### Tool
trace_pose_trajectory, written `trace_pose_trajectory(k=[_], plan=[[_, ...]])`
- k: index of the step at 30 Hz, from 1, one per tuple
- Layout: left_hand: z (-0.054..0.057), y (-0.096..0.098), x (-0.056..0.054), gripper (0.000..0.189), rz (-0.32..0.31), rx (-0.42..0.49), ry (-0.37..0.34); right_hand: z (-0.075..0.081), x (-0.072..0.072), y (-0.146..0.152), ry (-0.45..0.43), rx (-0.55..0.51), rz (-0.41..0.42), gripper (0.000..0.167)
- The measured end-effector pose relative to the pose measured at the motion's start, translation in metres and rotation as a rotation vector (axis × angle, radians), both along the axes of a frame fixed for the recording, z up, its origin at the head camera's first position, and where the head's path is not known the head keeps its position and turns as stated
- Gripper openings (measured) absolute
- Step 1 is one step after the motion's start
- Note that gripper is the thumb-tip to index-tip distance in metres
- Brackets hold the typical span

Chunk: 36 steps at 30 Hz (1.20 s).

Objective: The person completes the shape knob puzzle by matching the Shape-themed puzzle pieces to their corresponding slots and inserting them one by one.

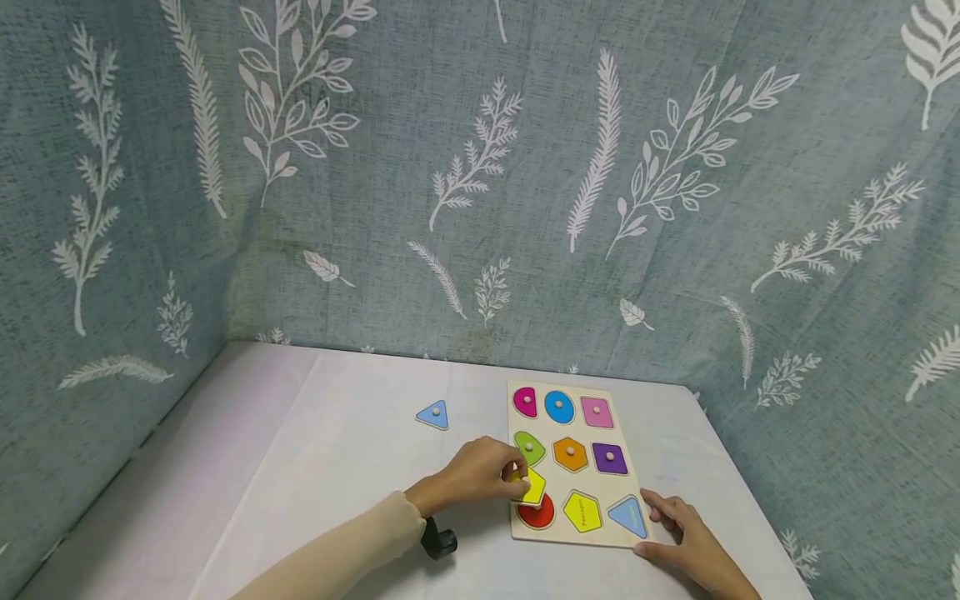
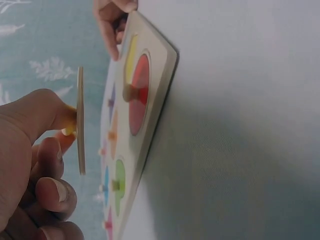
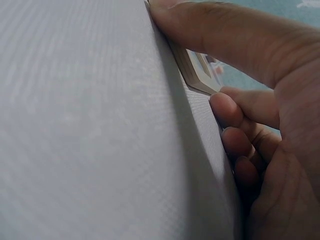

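Observation:
My left hand [image 1: 480, 473] pinches the knob of a yellow pentagon puzzle piece [image 1: 534, 487] between thumb and forefinger. Raised off the shape puzzle board [image 1: 570, 542], the piece partly covers the red circle [image 1: 537, 515] in the head view; the left wrist view shows it edge-on [image 2: 80, 120]. My right hand [image 1: 692, 537] grips the board's near right corner, thumb on the near edge and forefinger on the right edge. Beside that hand is the blue triangle recess [image 1: 628, 517], with the yellow pentagon recess [image 1: 582, 512] to its left.
A light blue triangle piece [image 1: 435, 414] with a knob lies on the white table [image 1: 315, 467], left of the board. Knobbed pieces sit in the board's other recesses, among them an orange hexagon [image 1: 570, 455] and a purple square [image 1: 609, 458]. Patterned curtain [image 1: 525, 183] borders the table.

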State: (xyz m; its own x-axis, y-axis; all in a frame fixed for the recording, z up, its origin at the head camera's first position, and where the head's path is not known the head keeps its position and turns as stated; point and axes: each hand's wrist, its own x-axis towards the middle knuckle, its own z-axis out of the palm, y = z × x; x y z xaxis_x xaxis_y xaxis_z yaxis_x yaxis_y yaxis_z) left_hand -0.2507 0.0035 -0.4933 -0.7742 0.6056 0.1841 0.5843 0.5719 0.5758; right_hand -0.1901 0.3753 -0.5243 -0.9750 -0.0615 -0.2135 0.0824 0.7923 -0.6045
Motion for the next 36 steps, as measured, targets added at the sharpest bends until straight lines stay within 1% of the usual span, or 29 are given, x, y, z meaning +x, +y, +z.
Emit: trace_pose_trajectory(k=[4, 9, 17, 20, 24, 28, 36], plan=[[0.0, 0.008, 0.0, 0.009, -0.012, -0.001, -0.003, -0.001, 0.0, 0.001, 0.013, 0.015, 0.01, 0.092], [0.0, 0.022, 0.001, 0.01, -0.02, -0.011, 0.008, 0.0, 0.0, 0.002, 0.014, 0.014, -0.004, 0.093], [0.002, 0.04, 0.006, 0.011, -0.05, -0.021, 0.015, -0.001, 0.0, 0.001, 0.015, 0.021, -0.016, 0.094], [0.002, 0.045, 0.006, 0.011, -0.051, -0.021, 0.015, -0.001, 0.0, 0.0, 0.006, 0.027, -0.022, 0.094], [0.001, 0.051, 0.004, 0.011, -0.053, -0.016, 0.02, 0.001, -0.002, -0.001, 0.018, 0.039, -0.019, 0.093], [-0.001, 0.058, 0.005, 0.011, -0.061, -0.019, 0.048, 0.0, -0.003, -0.001, 0.036, 0.044, -0.02, 0.093], [-0.005, 0.071, 0.008, 0.01, -0.088, -0.073, 0.093, -0.003, 0.001, 0.0, 0.046, 0.007, -0.022, 0.091]])
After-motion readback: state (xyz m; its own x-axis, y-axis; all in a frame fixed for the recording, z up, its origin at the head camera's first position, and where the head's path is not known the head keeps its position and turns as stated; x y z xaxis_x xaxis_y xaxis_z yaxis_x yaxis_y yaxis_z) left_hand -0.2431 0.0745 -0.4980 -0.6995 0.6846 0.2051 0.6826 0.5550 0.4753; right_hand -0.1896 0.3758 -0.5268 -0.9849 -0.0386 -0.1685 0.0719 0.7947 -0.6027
